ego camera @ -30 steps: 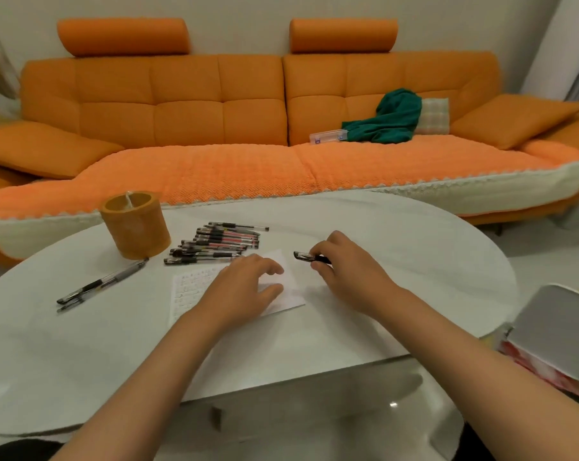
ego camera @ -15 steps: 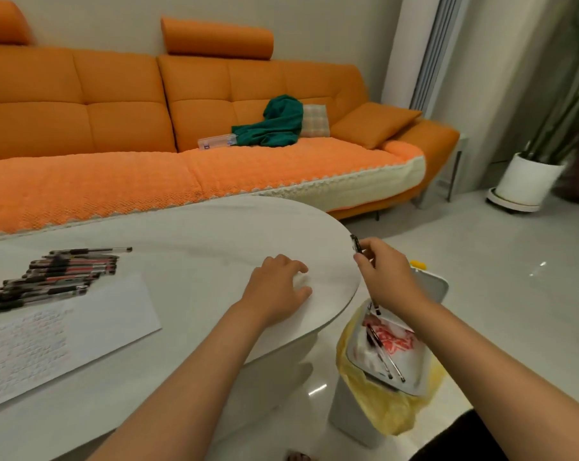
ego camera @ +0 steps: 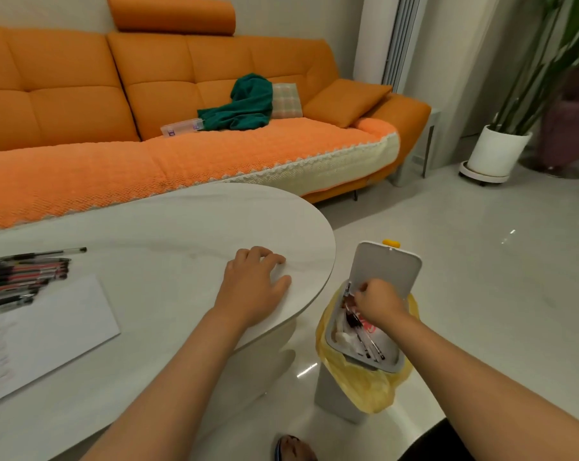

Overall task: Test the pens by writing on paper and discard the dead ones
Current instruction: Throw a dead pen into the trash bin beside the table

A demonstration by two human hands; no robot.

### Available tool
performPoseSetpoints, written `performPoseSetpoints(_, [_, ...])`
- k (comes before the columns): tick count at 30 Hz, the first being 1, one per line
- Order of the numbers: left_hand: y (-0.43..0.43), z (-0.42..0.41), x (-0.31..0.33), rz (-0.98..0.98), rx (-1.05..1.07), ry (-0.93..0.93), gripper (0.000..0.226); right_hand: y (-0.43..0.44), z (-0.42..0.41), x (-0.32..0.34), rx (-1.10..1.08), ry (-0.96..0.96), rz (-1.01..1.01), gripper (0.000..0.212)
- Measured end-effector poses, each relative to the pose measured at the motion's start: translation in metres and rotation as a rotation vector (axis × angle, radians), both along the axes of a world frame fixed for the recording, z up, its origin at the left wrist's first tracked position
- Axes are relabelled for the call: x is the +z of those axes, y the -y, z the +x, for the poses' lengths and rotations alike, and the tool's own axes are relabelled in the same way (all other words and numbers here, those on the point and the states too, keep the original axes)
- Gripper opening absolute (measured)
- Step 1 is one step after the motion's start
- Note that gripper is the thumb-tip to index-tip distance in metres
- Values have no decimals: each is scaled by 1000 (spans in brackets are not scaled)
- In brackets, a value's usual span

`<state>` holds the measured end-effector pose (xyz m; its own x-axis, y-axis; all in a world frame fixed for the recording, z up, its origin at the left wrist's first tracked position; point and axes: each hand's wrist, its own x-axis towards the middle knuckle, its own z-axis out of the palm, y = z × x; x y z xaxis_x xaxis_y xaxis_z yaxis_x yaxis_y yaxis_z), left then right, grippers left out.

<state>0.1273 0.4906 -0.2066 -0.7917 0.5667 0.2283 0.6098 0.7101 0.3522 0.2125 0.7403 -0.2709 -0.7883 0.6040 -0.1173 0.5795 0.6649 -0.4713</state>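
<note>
My right hand (ego camera: pixel 379 302) is down at the mouth of the grey trash bin (ego camera: pixel 337 347) beside the table and pinches a black pen (ego camera: pixel 348 292), which stands nearly upright with its lower end inside the bin. Several discarded pens (ego camera: pixel 369 346) lie in the bin on white and red rubbish. My left hand (ego camera: pixel 253 287) rests on the white oval table (ego camera: pixel 168 234) near its right end and holds nothing. A bunch of pens (ego camera: pixel 25 276) lies at the table's left edge, with the written-on paper (ego camera: pixel 55 331) just in front of it.
The bin's lid (ego camera: pixel 386 266) stands up behind my right hand, and a yellow bag (ego camera: pixel 364 385) lines the bin. An orange sofa (ego camera: pixel 215 151) runs behind the table. A white plant pot (ego camera: pixel 496 151) stands on the floor at the right. A slipper (ego camera: pixel 291 450) shows below.
My view swung right from the paper to the bin. My right hand carried the pen off the table and lowered it into the bin's mouth. My left hand slid to the table's right end.
</note>
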Motion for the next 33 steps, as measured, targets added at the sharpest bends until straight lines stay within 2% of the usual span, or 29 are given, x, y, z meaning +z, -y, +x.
performPoseSetpoints(5, [1, 1, 4, 12, -7, 38, 43, 30, -5, 58, 66, -272, 6, 21])
performPoseSetpoints(8, [10, 6, 11, 85, -33, 112, 43, 62, -9, 90, 186, -339, 5, 17])
performPoseSetpoints(11, [31, 11, 23, 185, -9, 161, 43, 101, -17, 116, 324, -337, 82, 15])
performPoseSetpoints(16, [98, 5, 43, 176, 100, 61, 39, 176, -39, 140, 569, -300, 48, 16])
performPoseSetpoints(23, [244, 1, 56, 82, 358, 29, 36, 306, -79, 150, 880, -224, -5, 19])
performPoseSetpoints(29, [369, 14, 52, 53, 634, 60, 35, 434, -105, 147, 1109, -192, 40, 22])
performPoseSetpoints(33, [434, 23, 47, 18, 794, -19, 37, 507, -116, 140, 1232, -172, 88, 26])
